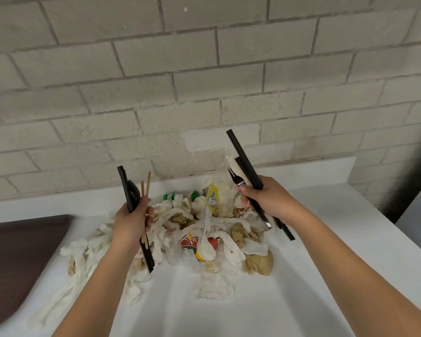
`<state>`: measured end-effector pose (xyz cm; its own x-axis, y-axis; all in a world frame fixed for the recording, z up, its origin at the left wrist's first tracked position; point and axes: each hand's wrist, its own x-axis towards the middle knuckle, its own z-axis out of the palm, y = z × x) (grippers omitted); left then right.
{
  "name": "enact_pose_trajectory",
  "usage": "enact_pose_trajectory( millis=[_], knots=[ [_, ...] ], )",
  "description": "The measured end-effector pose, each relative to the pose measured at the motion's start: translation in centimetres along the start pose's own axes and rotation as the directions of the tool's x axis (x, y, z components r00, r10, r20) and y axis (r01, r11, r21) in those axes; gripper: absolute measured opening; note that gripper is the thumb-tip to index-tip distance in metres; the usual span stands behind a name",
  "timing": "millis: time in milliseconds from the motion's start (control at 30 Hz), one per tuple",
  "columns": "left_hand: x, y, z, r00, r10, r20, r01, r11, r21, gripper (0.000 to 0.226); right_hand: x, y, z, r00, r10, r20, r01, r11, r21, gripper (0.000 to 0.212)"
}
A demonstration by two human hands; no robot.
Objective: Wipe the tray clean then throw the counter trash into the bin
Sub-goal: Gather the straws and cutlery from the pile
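A heap of counter trash [199,229] lies on the white counter [326,276]: crumpled white and brown napkins, sauce packets and wrappers. My left hand [131,222] grips a bundle above the heap's left side: a black straw, a black spoon [133,193] and thin wooden stir sticks [146,184]. My right hand [265,198] holds black straws [241,154], a black fork [235,178] and a pale stick above the heap's right side. The dark brown tray [17,259] sits at the left edge of the counter, bare on top. No bin is in view.
A grey brick wall [204,81] rises directly behind the counter. The counter ends at the right, where a dark gap and another pale surface [418,215] show. Loose napkins [66,300] trail toward the tray's near corner.
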<state>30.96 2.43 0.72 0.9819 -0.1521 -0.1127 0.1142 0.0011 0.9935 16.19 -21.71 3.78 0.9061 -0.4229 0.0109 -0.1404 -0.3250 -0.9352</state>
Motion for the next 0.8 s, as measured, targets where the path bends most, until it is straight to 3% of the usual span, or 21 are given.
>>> enact_pose_trajectory(
  millis=[100, 233, 333, 433, 500, 567, 667, 800],
  knots=[
    [1.5, 0.1, -1.5, 0.999, -0.048, 0.026, 0.045, 0.995, 0.094, 0.010, 1.4, -1.5, 3.5, 0.999, -0.039, 0.026, 0.040, 0.999, -0.028, 0.012],
    [3.5, -0.5, -2.7, 0.997, -0.054, 0.048, 0.035, 0.946, 0.322, 0.015, 4.7, -2.0, 8.6, 0.997, -0.073, 0.019, 0.075, 0.968, -0.240, 0.019],
    [3.4, -1.9, -2.3, 0.983, 0.014, 0.185, -0.136, 0.731, 0.669, 0.023, 6.8, -0.3, 10.9, 0.999, 0.042, 0.023, -0.029, 0.903, -0.428, 0.030],
    [2.0, -4.0, -1.9, 0.921, -0.101, 0.377, -0.281, 0.501, 0.819, 0.038, 7.5, 2.3, 10.9, 0.987, 0.160, -0.025, -0.150, 0.849, -0.507, 0.038],
    [1.1, -5.3, -1.9, 0.887, -0.069, 0.457, -0.422, 0.282, 0.861, 0.049, 7.4, 3.8, 10.3, 0.975, 0.216, -0.047, -0.207, 0.815, -0.541, 0.043],
    [0.6, -6.3, -2.2, 0.845, 0.032, 0.534, -0.534, 0.122, 0.837, 0.043, 7.2, 4.8, 10.1, 0.969, 0.240, -0.055, -0.228, 0.790, -0.569, 0.045],
    [-0.1, -7.2, -3.4, 0.758, 0.069, 0.649, -0.652, 0.046, 0.757, 0.036, 7.1, 5.0, 10.3, 0.969, 0.220, -0.115, -0.248, 0.821, -0.514, 0.040],
    [-0.5, -7.6, -4.8, 0.718, 0.026, 0.696, -0.696, -0.016, 0.718, 0.041, 7.7, 2.8, 11.9, 0.982, 0.011, -0.191, -0.110, 0.851, -0.514, 0.027]
  ],
)
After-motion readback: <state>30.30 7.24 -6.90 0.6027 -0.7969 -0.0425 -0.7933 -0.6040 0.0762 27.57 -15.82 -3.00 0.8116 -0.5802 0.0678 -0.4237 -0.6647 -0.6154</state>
